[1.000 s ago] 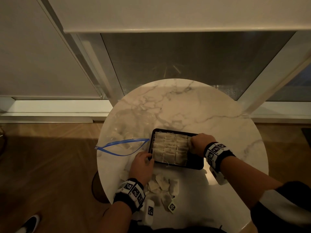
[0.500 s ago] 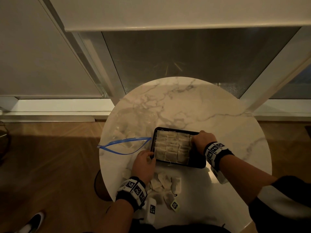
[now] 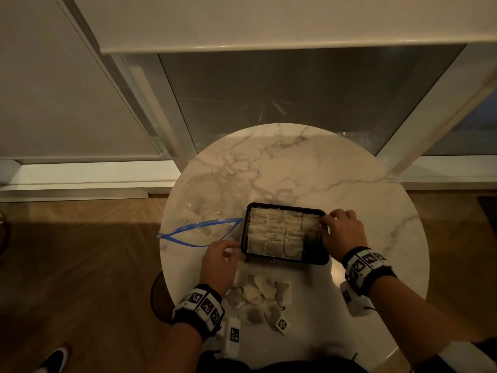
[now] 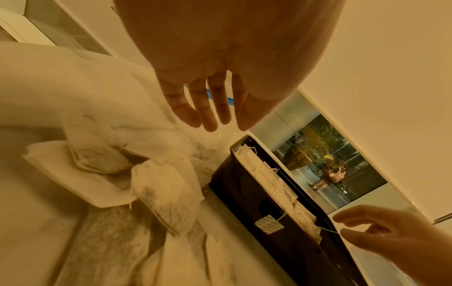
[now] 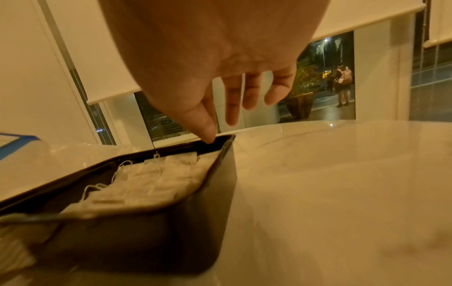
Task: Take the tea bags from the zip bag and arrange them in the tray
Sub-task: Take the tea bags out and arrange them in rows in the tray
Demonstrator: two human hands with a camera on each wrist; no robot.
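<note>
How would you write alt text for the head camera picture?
Seen from above, a black tray of neatly rowed tea bags sits on a round marble table, the left hand and right hand at its two ends. Loose tea bags lie nearer, an open zip bag to the left.

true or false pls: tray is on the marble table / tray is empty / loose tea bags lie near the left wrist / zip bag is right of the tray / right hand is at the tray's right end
1. The tray sits on the marble table: true.
2. The tray is empty: false, rows of tea bags fill most of it.
3. Loose tea bags lie near the left wrist: true.
4. The zip bag is right of the tray: false, it lies to its left.
5. The right hand is at the tray's right end: true.
</note>
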